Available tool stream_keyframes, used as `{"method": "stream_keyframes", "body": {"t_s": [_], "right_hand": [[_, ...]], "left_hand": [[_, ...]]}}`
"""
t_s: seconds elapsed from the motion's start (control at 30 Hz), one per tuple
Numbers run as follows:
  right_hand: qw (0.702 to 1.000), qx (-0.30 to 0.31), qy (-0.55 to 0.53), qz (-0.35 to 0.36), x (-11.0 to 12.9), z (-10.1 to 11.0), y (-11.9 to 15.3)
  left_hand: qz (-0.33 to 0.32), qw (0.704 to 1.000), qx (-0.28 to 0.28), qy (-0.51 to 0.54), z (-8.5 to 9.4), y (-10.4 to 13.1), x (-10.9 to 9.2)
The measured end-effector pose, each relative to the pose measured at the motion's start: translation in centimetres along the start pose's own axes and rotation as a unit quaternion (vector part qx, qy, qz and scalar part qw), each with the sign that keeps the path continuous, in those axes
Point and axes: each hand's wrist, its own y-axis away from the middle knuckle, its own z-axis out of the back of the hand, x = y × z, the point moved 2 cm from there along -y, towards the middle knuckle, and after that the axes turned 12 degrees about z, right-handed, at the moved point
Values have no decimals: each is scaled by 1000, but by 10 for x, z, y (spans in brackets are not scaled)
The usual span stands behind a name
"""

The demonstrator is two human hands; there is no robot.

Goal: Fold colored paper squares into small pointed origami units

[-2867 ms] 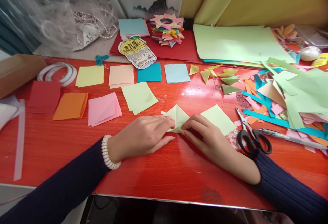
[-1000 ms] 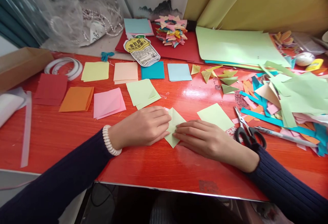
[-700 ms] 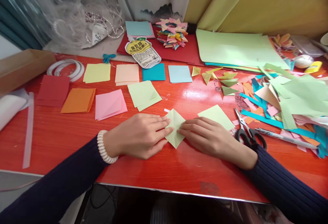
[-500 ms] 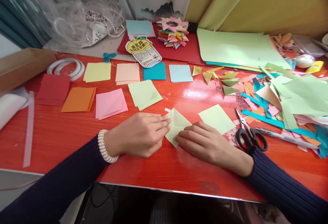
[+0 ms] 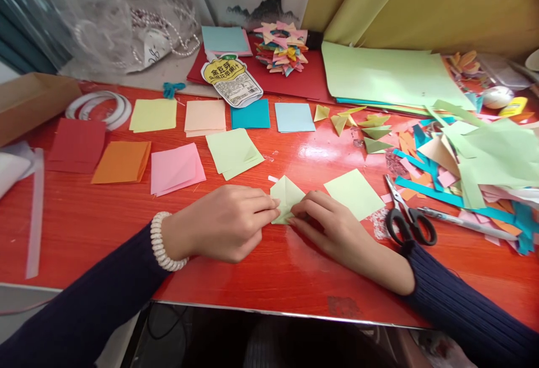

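Observation:
A small light green paper lies on the red table between my hands, its lower part folded up so that its bottom edge is nearly straight. My left hand has its fingers closed on the paper's left edge. The fingers of my right hand are bent and pinch its lower right edge. Just to the right lies a flat light green square. Behind the folded paper is a stack of light green squares.
Black-handled scissors and a pen lie right of my right hand, beside a heap of paper scraps. Stacks of pink, orange and red squares stand at left. Small folded triangles lie behind.
The lower corner of the green paper has been folded up, and my right hand's fingers have drawn up along its lower edge. The whole view has shifted slightly.

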Motion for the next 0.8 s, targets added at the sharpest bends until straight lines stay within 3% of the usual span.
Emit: {"method": "stream_keyframes", "body": {"t_s": [0.27,0.8], "right_hand": [[999,-1,-12,-49,0,-1,-4],[998,-15,16,-62,0,-6,-2]], "left_hand": [[-29,1000,1,-9,4,-2,2],[-59,995,-38,-67,-2,0,-2]]}}
